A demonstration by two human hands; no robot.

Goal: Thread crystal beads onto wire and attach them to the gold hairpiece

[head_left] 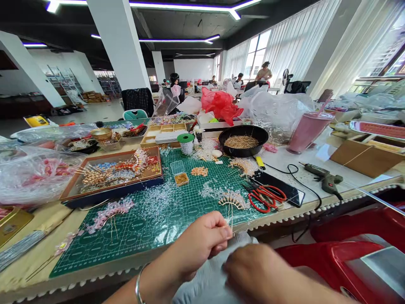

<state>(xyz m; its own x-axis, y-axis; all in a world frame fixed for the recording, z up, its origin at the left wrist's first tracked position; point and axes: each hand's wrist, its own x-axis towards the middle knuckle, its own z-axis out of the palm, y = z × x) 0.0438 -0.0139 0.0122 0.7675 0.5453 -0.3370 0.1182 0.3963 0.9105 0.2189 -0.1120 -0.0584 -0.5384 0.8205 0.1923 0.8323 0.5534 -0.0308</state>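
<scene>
Left hand (202, 240) pinched shut on something too fine to tell, just off the green cutting mat (95, 253), below the beaded fan ornament (232, 199); right hand (256, 270) apart, resting on grey cloth (205, 283), apparently steadying it, grip hidden.

Bright daylight floods through tall glass windows (256, 55) on the right, white-violet ceiling light strips (177, 40) glow overhead, and wide-angle distortion bends the edges.
</scene>
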